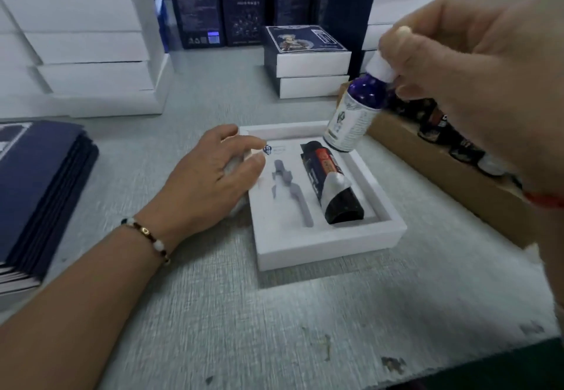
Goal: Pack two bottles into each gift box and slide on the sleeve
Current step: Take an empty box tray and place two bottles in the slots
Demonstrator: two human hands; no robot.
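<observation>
The grey table [213,313] spreads beneath both hands. Far beyond the left hand [207,182] rise stacks of white boxes [85,47]; outside its wrist lies a pile of flat navy sleeves [39,188]. Under the right hand [476,84] sits a brown carton [442,169] holding more bottles. Between the hands lies the open white gift box [332,243]; the left hand rests on its near-side wall, fingers relaxed and spread, gripping nothing. In the slot nearer the right hand a dark bottle [329,182] lies flat; the slot nearer the left hand holds none. The right hand pinches a purple bottle [354,111] by its white cap, tilted, hanging above the box's far corner.
</observation>
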